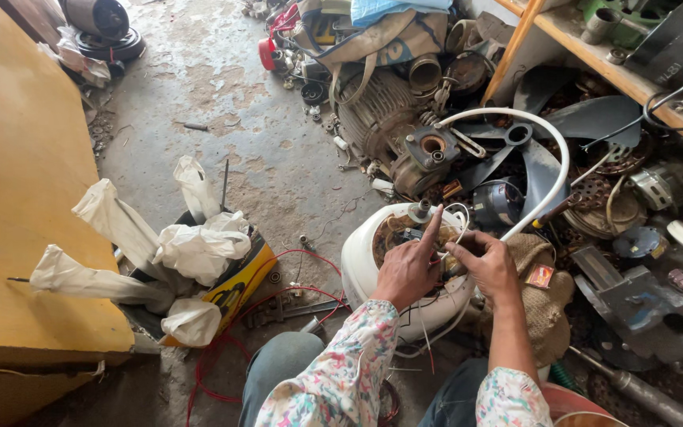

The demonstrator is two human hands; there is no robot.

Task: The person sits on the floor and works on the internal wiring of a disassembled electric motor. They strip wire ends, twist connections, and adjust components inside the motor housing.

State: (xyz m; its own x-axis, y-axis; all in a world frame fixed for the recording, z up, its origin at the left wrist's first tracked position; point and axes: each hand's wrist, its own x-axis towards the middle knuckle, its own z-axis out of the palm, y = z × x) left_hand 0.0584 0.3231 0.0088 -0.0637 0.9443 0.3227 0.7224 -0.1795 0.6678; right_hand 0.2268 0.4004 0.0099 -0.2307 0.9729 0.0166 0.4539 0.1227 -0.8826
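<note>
We are steadying the heavy, rigid motor (405, 261) with our left hand (409, 271), fingers spread; our right hand (490, 265) is pinching its thin, fragile wires (458, 229).

Two bare hands showed in the head view, the left hand (406, 273) and the right hand (490, 267), with no rings, watch or gloves visible. Each arm wore a loose sleeve of pale fabric printed with small flowers in pink, green and blue; the left sleeve reached the wrist, the right ended near the elbow. Grey-blue trousers covered the knees below.
</note>
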